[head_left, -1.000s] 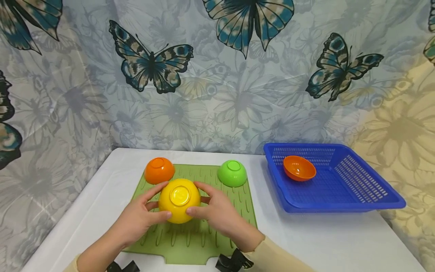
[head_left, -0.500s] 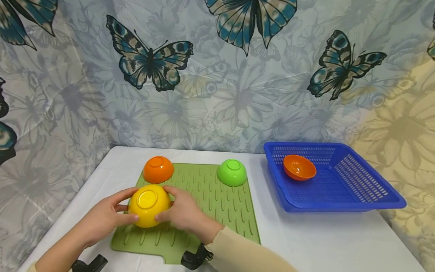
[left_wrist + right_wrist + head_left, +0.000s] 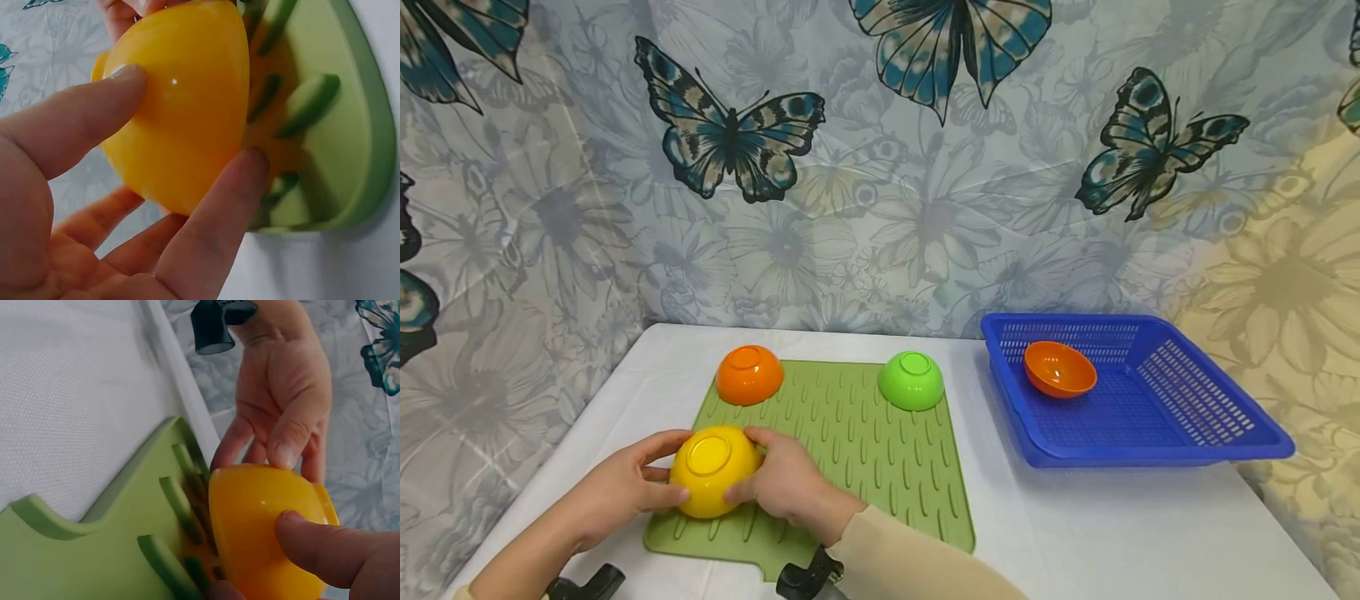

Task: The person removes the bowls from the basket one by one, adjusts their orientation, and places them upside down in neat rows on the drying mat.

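Note:
An upside-down yellow bowl [image 3: 713, 473] is held between both hands low over the front left of the green ridged mat [image 3: 880, 483]. The left hand [image 3: 625, 487] grips its left side, thumb on the near wall and fingers spread round the far side. On the opposite side, the right hand [image 3: 790, 483] holds it with the thumb in front and a finger behind. In the left wrist view the bowl's rim [image 3: 245, 81] is close over the mat's ridges. An orange bowl [image 3: 750, 377] and a green bowl [image 3: 912, 383] lie upside down at the mat's back corners.
A blue perforated basket [image 3: 1157, 454] stands on the right of the white-covered table [image 3: 1075, 525]. Inside it, on the left, sits another orange bowl [image 3: 1060, 371], right side up. A butterfly-patterned cloth [image 3: 880, 250] hangs behind the table.
Both hands have carried the yellow bowl left and toward the front, from over the mat's middle to low over its front left. The other bowls and the basket stay put.

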The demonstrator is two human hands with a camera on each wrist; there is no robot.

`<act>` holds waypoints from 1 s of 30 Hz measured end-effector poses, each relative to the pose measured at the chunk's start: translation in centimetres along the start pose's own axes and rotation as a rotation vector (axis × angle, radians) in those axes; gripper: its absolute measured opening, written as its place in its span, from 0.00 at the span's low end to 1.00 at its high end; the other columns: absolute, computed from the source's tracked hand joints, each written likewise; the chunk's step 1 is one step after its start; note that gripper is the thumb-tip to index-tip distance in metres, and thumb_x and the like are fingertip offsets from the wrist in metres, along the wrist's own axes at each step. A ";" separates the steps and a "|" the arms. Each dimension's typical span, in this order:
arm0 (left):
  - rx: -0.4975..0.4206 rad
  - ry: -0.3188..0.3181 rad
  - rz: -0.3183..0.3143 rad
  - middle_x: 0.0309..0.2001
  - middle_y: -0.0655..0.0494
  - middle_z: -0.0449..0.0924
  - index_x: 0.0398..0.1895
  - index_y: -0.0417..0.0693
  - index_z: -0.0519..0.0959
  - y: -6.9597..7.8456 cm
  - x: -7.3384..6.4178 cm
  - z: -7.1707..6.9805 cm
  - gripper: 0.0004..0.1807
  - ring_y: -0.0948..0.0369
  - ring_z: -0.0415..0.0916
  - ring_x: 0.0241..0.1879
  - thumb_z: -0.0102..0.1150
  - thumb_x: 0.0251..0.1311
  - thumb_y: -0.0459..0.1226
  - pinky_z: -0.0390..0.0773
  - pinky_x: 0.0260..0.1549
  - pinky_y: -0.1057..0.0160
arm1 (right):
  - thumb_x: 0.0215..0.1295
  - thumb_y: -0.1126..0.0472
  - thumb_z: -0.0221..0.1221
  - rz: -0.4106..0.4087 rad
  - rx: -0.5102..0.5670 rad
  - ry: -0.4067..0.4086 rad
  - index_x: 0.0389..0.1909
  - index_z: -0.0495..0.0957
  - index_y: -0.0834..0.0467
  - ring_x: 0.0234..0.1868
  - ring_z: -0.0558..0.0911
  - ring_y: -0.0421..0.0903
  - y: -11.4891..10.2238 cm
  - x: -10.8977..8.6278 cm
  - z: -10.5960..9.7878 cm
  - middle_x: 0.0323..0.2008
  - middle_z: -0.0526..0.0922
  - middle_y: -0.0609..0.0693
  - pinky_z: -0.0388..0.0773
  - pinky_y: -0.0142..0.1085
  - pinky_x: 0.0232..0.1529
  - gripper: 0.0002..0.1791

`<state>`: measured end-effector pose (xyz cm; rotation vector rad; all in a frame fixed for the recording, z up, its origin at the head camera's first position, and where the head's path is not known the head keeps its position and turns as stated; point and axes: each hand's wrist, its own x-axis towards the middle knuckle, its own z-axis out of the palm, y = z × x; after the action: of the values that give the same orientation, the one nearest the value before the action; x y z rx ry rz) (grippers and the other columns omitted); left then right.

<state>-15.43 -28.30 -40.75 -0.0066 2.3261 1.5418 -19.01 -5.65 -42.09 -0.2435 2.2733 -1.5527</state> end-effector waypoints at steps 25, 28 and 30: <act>0.066 -0.021 -0.058 0.73 0.28 0.49 0.76 0.34 0.55 -0.4 0.3 -0.3 0.50 0.33 0.54 0.68 0.74 0.53 0.35 0.80 0.49 0.52 | 0.42 0.80 0.73 -0.027 0.212 0.035 0.58 0.81 0.62 0.59 0.76 0.43 1.6 0.0 0.5 0.54 0.83 0.49 0.79 0.35 0.50 0.36; 0.097 -0.017 -0.060 0.73 0.28 0.50 0.76 0.34 0.55 -0.4 0.4 -0.3 0.50 0.33 0.55 0.68 0.74 0.54 0.36 0.78 0.52 0.50 | 0.42 0.79 0.74 -0.031 0.195 0.045 0.58 0.81 0.62 0.59 0.76 0.43 1.5 -0.2 0.5 0.53 0.83 0.48 0.77 0.35 0.53 0.36; 0.147 -0.009 -0.054 0.72 0.28 0.53 0.76 0.34 0.56 -0.3 0.4 -0.2 0.50 0.33 0.56 0.68 0.74 0.54 0.37 0.75 0.54 0.45 | 0.42 0.78 0.74 -0.034 0.183 0.050 0.57 0.81 0.62 0.58 0.76 0.43 1.5 -0.2 0.5 0.52 0.83 0.48 0.76 0.36 0.55 0.35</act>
<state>-15.77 -28.54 -41.08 -0.0265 2.4057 1.3401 -18.52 -5.44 -43.61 -0.1961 2.1563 -1.7902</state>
